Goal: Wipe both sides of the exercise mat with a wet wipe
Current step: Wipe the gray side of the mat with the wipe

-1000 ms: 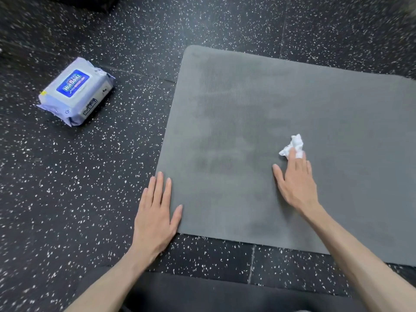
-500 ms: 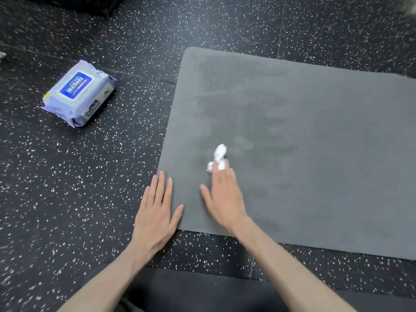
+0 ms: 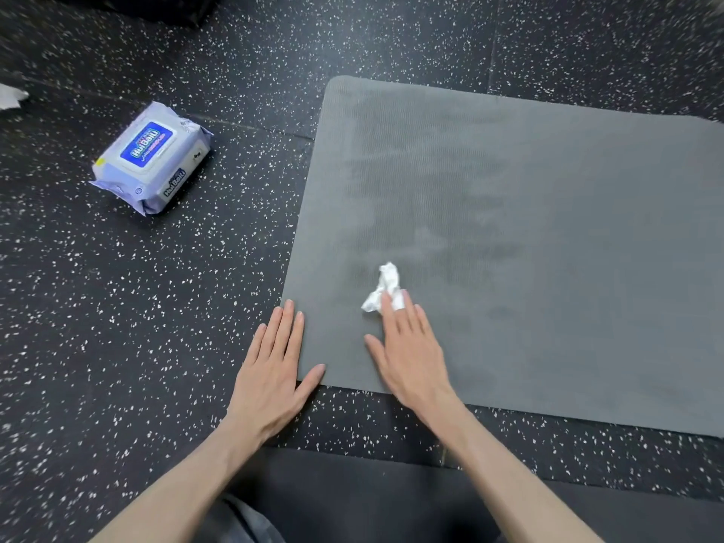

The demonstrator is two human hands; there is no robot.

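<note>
Speckled black floor point(image 3: 117, 346) under grey exercise mat point(image 3: 548, 229) | left hand point(image 3: 270, 370) spread flat, pinning mat's near-left corner | right hand point(image 3: 411, 346) fingers straight, pressing crumpled wet wipe point(image 3: 386, 286) onto mat near that corner | advice: overlapping strokes, steady pressure, corner held.

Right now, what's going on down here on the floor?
A person is cleaning a grey exercise mat on the speckled floor. The right hand presses a crumpled white wet wipe onto the mat's near left part with straight fingers. The left hand lies flat across the mat's near left corner. Faint damp patches show on the mat. A pack of wipes sits on the floor to the left.
</note>
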